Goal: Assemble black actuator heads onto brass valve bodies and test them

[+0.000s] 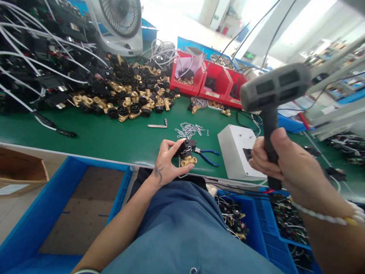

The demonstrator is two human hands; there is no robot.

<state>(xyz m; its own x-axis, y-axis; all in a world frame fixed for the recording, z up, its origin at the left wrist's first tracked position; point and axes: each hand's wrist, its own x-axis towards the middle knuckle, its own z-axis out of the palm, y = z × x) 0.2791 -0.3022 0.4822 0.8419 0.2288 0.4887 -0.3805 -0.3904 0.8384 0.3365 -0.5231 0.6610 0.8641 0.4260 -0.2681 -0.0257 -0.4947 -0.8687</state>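
Observation:
My left hand (171,161) is closed round a valve with a black housing and a brass body (188,161) at the bench's front edge. A small wire clip shows on its black part. Raised at the right, my right hand (291,163) grips the dark handle of a grey hammer (275,87), its head well above the bench. Blue-handled pliers (209,156) lie just right of the valve. Behind it is a loose pile of wire clips (189,130). An L-shaped metal tool (158,125) rests further left.
Brass and black valve parts (137,95) are heaped at the back left, beside black units with white cables (48,57). A white fan (119,26) and red bins (215,82) stand behind. A grey box (238,152) sits right. Blue crates (114,196) flank my lap.

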